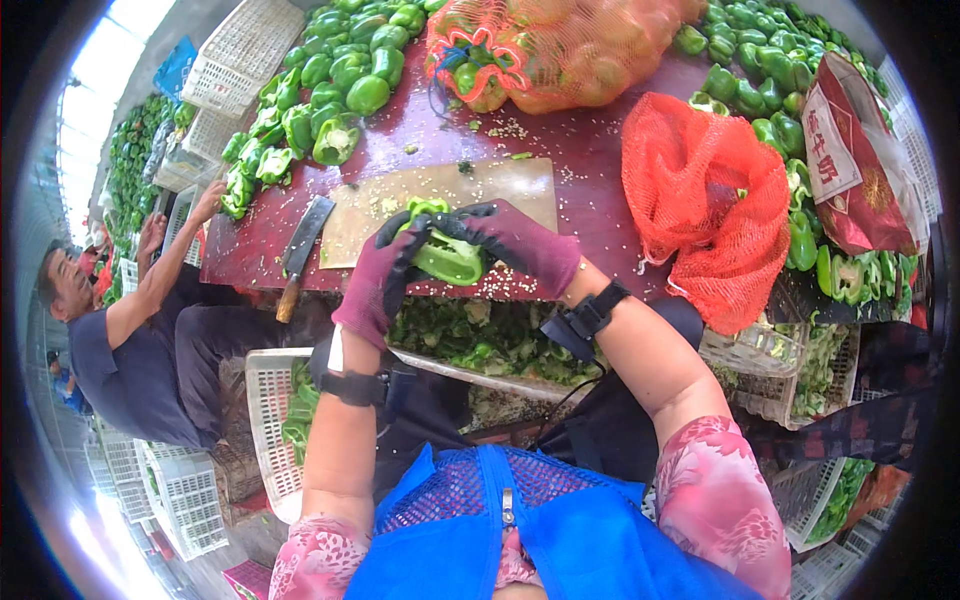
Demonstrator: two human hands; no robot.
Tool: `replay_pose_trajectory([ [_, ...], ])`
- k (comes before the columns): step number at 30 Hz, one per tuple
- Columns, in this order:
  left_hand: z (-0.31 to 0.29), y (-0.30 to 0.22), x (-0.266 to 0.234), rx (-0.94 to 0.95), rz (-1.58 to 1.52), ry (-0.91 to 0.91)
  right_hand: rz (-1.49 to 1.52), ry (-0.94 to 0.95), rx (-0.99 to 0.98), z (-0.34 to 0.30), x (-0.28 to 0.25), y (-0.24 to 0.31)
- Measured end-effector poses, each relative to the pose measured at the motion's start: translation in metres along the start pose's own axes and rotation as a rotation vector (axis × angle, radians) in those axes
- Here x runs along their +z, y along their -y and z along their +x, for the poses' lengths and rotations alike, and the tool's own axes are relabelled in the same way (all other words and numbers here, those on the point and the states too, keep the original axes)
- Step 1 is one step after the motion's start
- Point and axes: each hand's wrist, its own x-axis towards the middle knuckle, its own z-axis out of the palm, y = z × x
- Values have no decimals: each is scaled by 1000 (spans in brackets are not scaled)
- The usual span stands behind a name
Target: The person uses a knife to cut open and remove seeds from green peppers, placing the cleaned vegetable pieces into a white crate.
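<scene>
Left hand (376, 272): in a maroon and dark-grey glove, fingers closed on one side of the pepper.
Right hand (515, 240): gloved alike, pinching the other side.
Cut green pepper (450, 260): between both hands, above the near edge of that tan board (510, 185).
Knife (303, 243): lying just left of the board, its wooden handle poking past the table edge.
Table (590, 165): dark red, speckled with pale seeds.
Co-worker (130, 375): over on the left, one hand near the heaped peppers (365, 95).

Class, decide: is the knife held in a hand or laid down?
Laid down: the knife lies on the table, while the left hand and right hand hold a green pepper.
</scene>
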Motion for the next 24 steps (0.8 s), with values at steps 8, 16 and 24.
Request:
replay_pose_trajectory([
  [8, -25, 18, 30, 450, 699, -432, -811, -316, 12, 2, 16, -23],
  [16, -26, 37, 19, 672, 742, -423, -644, -225, 8, 4, 23, -26],
  [24, -26, 30, 20, 599, 869, -420, -1397, -243, -87, 0, 30, -19],
])
